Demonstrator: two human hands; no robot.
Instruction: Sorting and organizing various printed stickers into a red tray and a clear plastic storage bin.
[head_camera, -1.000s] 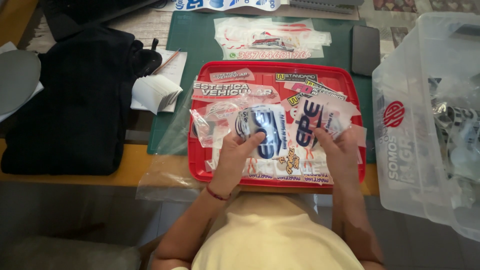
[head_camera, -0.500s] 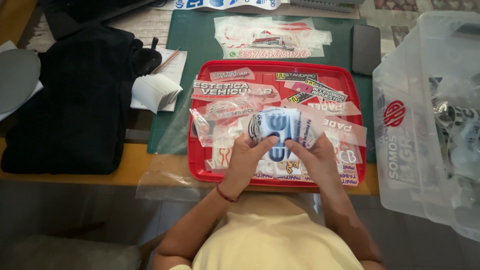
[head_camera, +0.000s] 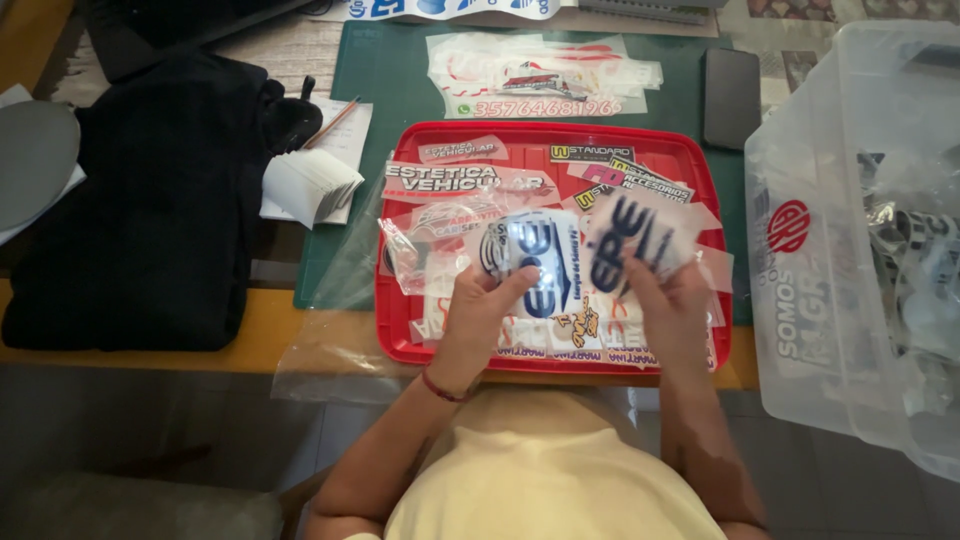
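Head view, looking down over a red tray that sits on a green cutting mat at the table edge.

Left hand — fingers closed on a white sticker with blue lettering, thumb on its face, held just above the tray. A red cord bracelet sits at that wrist.

Right hand — fingers pinched on a second sticker with dark blue lettering, tilted, held beside the first; the two sheets are close, and whether their edges touch I cannot tell.

The tray holds a loose layer of other stickers, some in clear sleeves, overlapping each other. A clear plastic bag lies partly under the tray's left edge and hangs over the table front.

Beyond the tray on the mat: more clear-backed stickers and a dark phone, face down or screen off. Left of the mat: a stack of white cards, a pencil, a black garment. Right of the tray — a large clear plastic bin with bagged items inside, contents blurred.
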